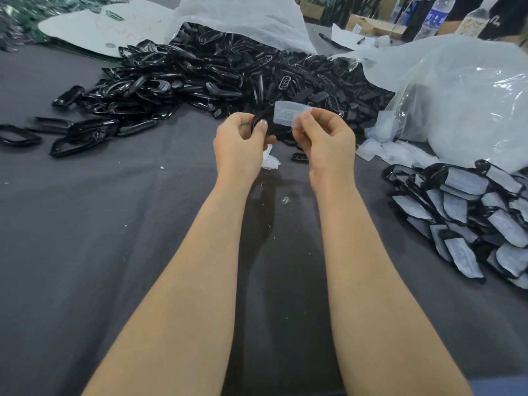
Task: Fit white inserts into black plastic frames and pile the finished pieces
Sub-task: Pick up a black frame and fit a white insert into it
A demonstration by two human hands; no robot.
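Nothing legible: the blue label [435,18] on the clear plastic water bottle [440,4], far right corner, is too blurred.

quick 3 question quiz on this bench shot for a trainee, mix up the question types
1. True or false: the right hand pinches a white insert.
2. Pick one: the finished pile lies on the person's A) left B) right C) lap.
3. Fill the gap: the left hand grips a black ____.

Key: 1 true; 2 B; 3 frame
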